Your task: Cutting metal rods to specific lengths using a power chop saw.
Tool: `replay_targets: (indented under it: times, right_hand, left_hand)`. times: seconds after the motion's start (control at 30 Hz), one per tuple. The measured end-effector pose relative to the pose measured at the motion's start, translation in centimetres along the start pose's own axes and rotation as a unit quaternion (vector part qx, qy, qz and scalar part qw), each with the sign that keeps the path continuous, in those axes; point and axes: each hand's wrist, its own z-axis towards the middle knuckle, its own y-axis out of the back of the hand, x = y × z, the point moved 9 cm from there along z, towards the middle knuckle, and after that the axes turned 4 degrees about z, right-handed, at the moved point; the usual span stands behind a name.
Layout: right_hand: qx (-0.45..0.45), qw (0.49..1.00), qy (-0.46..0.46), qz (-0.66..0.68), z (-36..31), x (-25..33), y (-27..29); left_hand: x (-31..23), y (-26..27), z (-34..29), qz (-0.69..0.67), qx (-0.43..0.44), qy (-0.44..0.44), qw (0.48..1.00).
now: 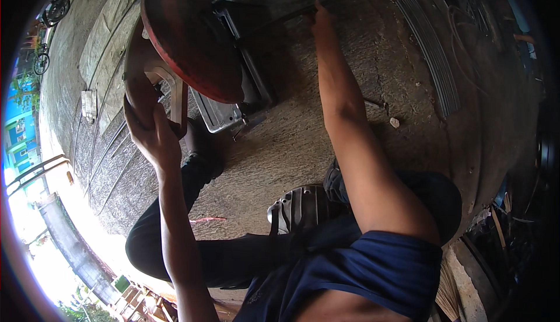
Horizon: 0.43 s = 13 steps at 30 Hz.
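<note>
A cut-off saw with a large round red-and-dark disc guard (192,39) stands ahead of me on the left. My left hand (156,138) is wrapped round the saw's loop-shaped handle (177,91), thumb on the near side. Below the guard shows the saw's grey metal base (217,115). Far ahead, at the end of my stretched arm, my right hand (319,18) closes on a thin dark metal bar (291,15) that runs leftward to the saw. Its fingers are small and dim, and the bar's left end is lost in shadow behind the guard.
A bundle of grey ribbed metal strips (429,56) lies on the right. A small pale stone (395,122) and a short rod (373,104) rest nearby. Long thin rods (108,150) lie left of the saw. My sandalled foot (300,208) is close below.
</note>
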Motion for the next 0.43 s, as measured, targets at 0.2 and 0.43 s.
replay_targets:
  times: [0.2,0.43]
  right_hand:
    - [0.013,1.000,0.006,0.017,-0.6,0.0,0.0]
    - [0.013,0.999,0.010,0.047,-3.9,1.5,-1.0]
  left_hand:
    - [0.1,0.0,0.1,0.009,-0.001,-0.010,1.000]
    - [0.4,0.0,0.0,0.011,0.004,-0.005,1.000]
